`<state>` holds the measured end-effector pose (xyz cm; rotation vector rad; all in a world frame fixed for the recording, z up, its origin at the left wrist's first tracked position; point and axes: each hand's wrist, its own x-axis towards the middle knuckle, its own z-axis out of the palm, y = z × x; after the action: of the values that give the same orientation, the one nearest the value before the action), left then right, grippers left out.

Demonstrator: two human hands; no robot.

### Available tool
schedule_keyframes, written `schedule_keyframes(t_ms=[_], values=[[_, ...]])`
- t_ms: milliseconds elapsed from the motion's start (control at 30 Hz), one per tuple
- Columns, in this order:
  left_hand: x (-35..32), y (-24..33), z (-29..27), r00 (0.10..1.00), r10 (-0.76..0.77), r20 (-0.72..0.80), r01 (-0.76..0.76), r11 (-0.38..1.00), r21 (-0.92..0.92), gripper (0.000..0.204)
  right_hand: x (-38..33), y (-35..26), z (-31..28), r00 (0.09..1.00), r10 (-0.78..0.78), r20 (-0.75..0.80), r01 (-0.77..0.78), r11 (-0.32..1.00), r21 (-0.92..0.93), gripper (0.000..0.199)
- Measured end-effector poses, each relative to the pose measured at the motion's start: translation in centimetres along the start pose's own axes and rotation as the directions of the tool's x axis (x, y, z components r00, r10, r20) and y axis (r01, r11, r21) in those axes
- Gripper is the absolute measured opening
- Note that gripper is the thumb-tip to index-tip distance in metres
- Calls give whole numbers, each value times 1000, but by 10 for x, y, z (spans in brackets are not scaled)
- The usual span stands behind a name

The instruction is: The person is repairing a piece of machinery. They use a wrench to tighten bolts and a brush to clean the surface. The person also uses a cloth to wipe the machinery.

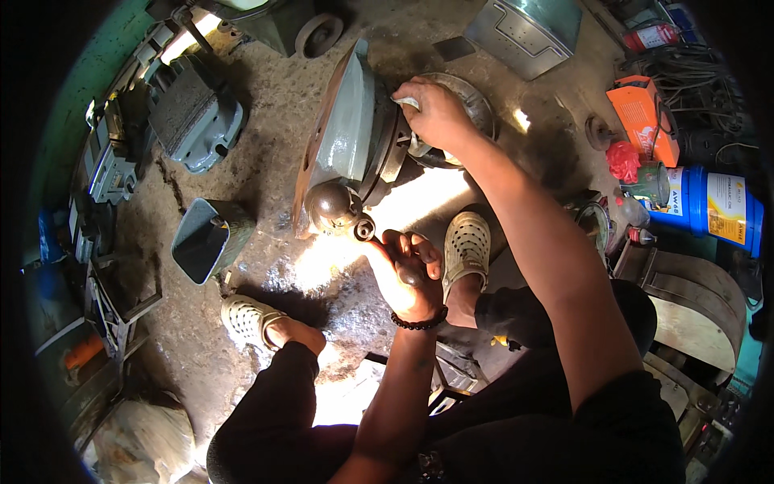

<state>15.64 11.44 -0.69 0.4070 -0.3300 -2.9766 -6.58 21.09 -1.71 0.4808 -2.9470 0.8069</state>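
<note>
A person squats on a stained concrete floor [266, 105] over a heavy grey-green metal machine casting with a rusty flat flange [343, 137], which stands on edge in the middle of the scene, just beyond the person's feet. The left hand [407, 274] is closed around a small dark part, its fingers curled tight, right beside the casting's rounded dark metal knob [332, 206] at the near end. The right hand [435, 113] is at the far right side of the casting, fingers bent and pressing a pale rag [405, 102] against a round grey metal disc [476, 105] behind it.

Pale perforated clogs [466, 246] cover both feet, one near left, one just right of the left hand.

On the right lies a flat orange carton with pale print [642, 121]. Just nearer than it sits a crumpled red bag [622, 160], then a blue plastic drum with a white and yellow label [713, 208] lying on its side. A red and white can [651, 35] lies at the far right. To the left, a grey funnel-shaped metal hopper [208, 238] rests on the floor, and a grey ribbed housing [193, 113] lies farther away.
</note>
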Motion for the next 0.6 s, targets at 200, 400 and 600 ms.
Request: schedule_keyframes(t_ms=[200, 400, 600], values=[[7, -1, 6, 1000, 21, -14, -22, 999, -24, 46, -8, -3, -10, 995, -65, 70, 55, 989, 134, 24], [8, -2, 8, 998, 44, -52, -44, 999, -4, 47, 27, 5, -10, 995, 101, -21, -100, 995, 27, 25], [8, -3, 6, 996, 23, -88, -21, 999, 26, 51, 53, 15, 12, 963, 265, 49, -265, 964, -6, 30]])
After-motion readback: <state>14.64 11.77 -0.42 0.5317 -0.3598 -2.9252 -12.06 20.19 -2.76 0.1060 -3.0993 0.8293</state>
